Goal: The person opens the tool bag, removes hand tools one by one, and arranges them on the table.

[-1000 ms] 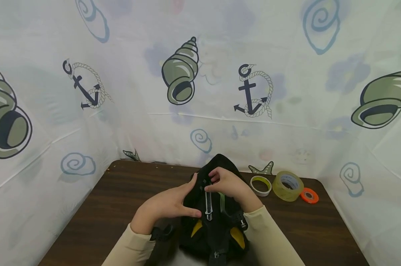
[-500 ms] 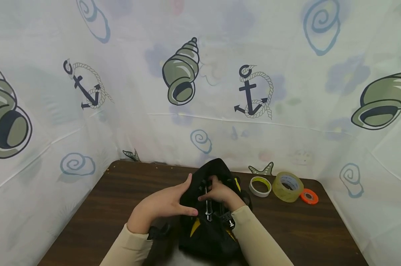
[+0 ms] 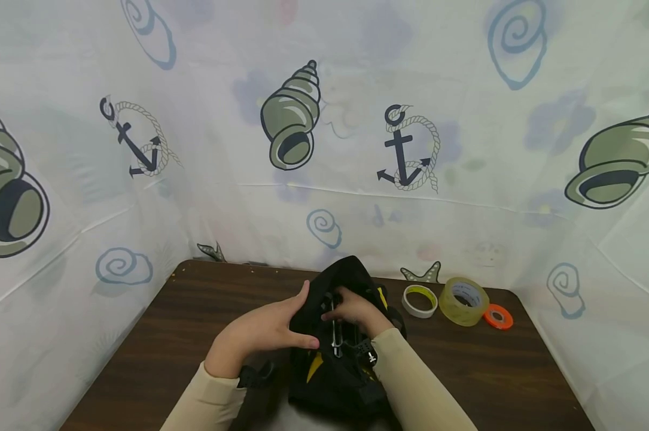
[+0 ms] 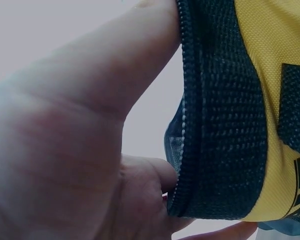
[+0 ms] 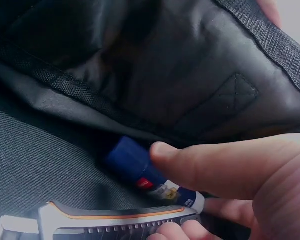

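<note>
A black bag with yellow panels (image 3: 329,386) stands at the table's front middle, its mouth spread. My left hand (image 3: 262,326) holds its rim from the left, thumb toward the front; the left wrist view shows fingers against the zippered edge (image 4: 190,115) beside yellow fabric (image 4: 275,35). Inside the bag, my right hand (image 3: 353,311) pinches a glue stick with a blue cap (image 5: 127,162) between thumb and fingers. Just below it in the right wrist view lies a utility knife (image 5: 115,220) with orange trim, near my curled fingers. The bag's depths are dark.
To the right of the bag are a white tape roll with a yellow core (image 3: 420,301), a wide clear tape roll (image 3: 459,311) and a small orange tape roll (image 3: 498,317). A patterned cloth (image 3: 356,221) stands behind the dark wooden table (image 3: 195,323).
My right hand has moved down and left into the bag's mouth, and the bag has shifted and opened wider. My left hand has moved slightly left. Little differs over the last half second.
</note>
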A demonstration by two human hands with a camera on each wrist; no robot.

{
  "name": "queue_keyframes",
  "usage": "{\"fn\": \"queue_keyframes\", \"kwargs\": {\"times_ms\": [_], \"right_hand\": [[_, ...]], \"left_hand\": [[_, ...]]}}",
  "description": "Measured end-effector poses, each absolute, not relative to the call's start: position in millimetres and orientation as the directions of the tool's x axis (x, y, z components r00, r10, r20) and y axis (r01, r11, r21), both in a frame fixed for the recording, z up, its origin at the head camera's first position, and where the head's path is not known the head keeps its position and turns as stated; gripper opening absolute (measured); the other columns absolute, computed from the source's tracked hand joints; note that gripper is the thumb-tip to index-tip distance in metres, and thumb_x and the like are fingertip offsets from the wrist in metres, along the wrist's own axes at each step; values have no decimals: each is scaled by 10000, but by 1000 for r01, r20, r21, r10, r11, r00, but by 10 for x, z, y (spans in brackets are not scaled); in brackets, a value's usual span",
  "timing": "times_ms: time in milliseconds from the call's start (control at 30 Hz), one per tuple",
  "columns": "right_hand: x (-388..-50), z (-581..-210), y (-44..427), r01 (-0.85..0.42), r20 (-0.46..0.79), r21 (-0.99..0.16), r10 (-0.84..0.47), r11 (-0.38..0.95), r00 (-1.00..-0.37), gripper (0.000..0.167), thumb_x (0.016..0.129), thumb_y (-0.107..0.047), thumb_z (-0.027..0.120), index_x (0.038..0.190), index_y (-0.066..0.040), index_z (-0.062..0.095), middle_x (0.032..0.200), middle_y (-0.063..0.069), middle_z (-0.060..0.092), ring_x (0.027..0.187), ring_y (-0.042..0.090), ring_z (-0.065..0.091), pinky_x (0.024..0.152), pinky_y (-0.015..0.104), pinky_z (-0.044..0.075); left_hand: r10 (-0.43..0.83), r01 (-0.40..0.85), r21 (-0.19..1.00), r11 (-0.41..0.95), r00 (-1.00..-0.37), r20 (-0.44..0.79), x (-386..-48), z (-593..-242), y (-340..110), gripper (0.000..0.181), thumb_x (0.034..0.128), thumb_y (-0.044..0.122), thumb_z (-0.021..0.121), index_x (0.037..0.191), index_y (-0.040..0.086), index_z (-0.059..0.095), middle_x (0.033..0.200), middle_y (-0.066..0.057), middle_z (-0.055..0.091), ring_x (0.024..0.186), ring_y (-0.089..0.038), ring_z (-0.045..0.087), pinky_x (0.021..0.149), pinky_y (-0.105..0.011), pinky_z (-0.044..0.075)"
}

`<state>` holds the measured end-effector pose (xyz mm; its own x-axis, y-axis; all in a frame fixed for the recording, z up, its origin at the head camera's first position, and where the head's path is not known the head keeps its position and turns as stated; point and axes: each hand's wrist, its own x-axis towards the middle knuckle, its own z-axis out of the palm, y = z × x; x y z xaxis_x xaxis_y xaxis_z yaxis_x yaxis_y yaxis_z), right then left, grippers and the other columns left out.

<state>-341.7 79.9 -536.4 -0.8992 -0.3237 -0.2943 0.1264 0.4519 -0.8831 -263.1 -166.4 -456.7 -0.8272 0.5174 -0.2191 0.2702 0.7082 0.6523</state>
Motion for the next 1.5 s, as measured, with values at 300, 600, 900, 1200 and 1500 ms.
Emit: {"fn": "queue_keyframes", "kwargs": {"times_ms": [300, 600, 900, 1200, 1500], "right_hand": [[-3446, -5391, 814, 143, -291, -877, -271, 459, -918, 526, 936, -112, 853, 1365, -20, 563, 1239, 190, 669, 964, 265, 699, 852, 403, 588], [-3430, -5345, 859, 106, -248, -901, -300, 420, -921, 296, 959, -91, 831, 1130, -1, 606, 1036, 146, 671, 933, 305, 742, 826, 425, 649], [-3374, -5253, 919, 42, -189, -907, -316, 419, -930, 267, 976, -93, 799, 1139, -13, 604, 998, 131, 660, 882, 233, 759, 835, 390, 654], [-3229, -5017, 1024, -38, -118, -914, -355, 404, -927, 238, 1011, -117, 768, 1154, -54, 589, 1015, 147, 689, 895, 238, 754, 841, 410, 669], [-3069, -4682, 1176, -108, -61, -908, -383, 405, -922, 208, 1057, -160, 736, 1195, -113, 586, 1070, 154, 665, 987, 386, 765, 894, 432, 669]], "left_hand": [[520, 268, 654, 707, -824, -225, -2633, -4563, -1669, 1231, 926, 689, 772, 1762, 297, -43, 1815, -27, 245, 1622, -304, 415, 1253, -589, 424], [511, 261, 654, 710, -830, -223, -2625, -4554, -1666, 1240, 909, 716, 772, 1761, 309, -32, 1809, -23, 265, 1610, -296, 435, 1245, -580, 437], [525, 273, 667, 694, -825, -210, -2624, -4581, -1664, 1233, 923, 687, 778, 1762, 291, -35, 1812, -24, 245, 1626, -270, 404, 1265, -566, 420], [528, 277, 664, 694, -823, -208, -2605, -4566, -1648, 1249, 917, 681, 787, 1765, 281, -38, 1810, -31, 254, 1613, -274, 429, 1257, -566, 434], [535, 288, 665, 689, -821, -198, -2620, -4590, -1646, 1267, 901, 704, 789, 1763, 299, -47, 1810, -35, 258, 1609, -278, 436, 1265, -569, 427]]}}
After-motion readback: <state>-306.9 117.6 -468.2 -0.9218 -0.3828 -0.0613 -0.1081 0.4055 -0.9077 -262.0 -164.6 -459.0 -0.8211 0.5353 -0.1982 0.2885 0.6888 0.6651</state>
